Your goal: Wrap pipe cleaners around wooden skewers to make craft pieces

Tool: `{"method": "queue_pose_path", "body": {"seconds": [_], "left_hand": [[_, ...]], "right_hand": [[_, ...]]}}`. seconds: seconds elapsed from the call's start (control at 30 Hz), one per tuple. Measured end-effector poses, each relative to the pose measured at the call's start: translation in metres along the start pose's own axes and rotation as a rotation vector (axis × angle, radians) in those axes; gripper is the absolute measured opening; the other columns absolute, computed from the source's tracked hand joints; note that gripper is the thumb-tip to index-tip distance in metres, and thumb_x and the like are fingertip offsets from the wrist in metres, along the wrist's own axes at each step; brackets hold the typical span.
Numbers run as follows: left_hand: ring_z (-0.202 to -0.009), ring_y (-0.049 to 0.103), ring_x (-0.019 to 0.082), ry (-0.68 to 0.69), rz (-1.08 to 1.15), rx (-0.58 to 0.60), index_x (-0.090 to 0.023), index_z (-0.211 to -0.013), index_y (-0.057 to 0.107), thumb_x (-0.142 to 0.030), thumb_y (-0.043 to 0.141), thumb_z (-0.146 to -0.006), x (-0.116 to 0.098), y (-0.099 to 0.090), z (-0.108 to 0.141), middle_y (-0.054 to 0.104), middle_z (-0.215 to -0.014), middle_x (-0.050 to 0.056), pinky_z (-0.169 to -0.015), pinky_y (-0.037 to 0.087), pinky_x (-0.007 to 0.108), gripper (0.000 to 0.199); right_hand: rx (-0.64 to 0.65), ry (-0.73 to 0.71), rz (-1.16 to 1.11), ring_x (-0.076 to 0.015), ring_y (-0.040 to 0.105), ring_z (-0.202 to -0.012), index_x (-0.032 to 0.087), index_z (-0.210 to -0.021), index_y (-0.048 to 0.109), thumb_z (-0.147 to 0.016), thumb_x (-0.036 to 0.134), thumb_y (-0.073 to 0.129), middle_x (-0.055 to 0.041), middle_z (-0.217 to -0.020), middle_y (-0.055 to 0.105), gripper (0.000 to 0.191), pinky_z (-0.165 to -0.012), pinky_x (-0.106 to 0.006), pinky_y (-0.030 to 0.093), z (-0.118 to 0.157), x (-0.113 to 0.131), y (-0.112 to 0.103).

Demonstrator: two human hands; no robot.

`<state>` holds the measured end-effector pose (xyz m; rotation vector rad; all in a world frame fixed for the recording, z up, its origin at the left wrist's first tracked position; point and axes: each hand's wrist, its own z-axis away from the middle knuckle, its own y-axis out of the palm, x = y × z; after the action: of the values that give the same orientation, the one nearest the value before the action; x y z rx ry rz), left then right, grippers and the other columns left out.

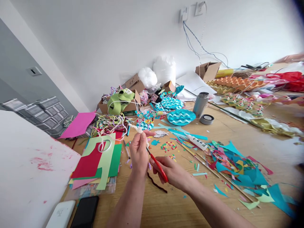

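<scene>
My left hand [139, 150] pinches a white fuzzy strand [136, 128], which looks like yarn or pipe cleaner, above the middle of the table. The strand's upper end pokes out past the thumb toward the tangled strips. In my right hand [172, 172] is a pair of scissors [158, 166] with red handles, their blades pointing up beside the left hand at the strand's lower part. Whether the blades touch the strand I cannot make out. A dark brown fuzzy strand [157, 184] lies on the table below the hands.
Coloured paper sheets [114, 161] and a black phone [85, 211] lie at left. Blue wavy paper plates [181, 117], a steel flask [201, 104] and its lid [206, 119] stand behind. A glue bottle [196, 141], thin wooden sticks [234, 186] and paper scraps [254, 174] spread over the right.
</scene>
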<state>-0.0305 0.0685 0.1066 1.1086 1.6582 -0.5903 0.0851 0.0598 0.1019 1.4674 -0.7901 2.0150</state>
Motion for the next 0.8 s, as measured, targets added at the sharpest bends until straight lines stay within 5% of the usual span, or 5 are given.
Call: {"method": "queue_pose_path", "body": {"seconds": [0.33,0.8], "left_hand": [[-0.084,0.063,0.018,0.043,-0.051,0.056,-0.02,-0.083,0.067,-0.035,0.047,-0.09,0.005,-0.005,-0.005,0.069,-0.078,0.003,-0.081,0.046,0.029,0.025],[-0.084,0.064,0.019,0.034,-0.034,0.036,-0.02,-0.082,0.069,-0.035,0.051,-0.087,0.004,-0.003,-0.002,0.07,-0.076,0.003,-0.08,0.047,0.031,0.024]], "right_hand": [[-0.064,0.068,-0.097,-0.0068,0.039,-0.038,0.019,-0.058,0.042,-0.077,0.067,0.048,0.0067,-0.046,0.039,0.052,-0.038,-0.02,0.027,0.005,-0.011,-0.001],[-0.029,0.014,-0.08,-0.0069,0.034,-0.042,0.02,-0.057,0.039,-0.079,0.069,0.042,0.0059,-0.05,0.037,0.054,-0.04,-0.02,0.028,0.023,-0.014,0.002]]}}
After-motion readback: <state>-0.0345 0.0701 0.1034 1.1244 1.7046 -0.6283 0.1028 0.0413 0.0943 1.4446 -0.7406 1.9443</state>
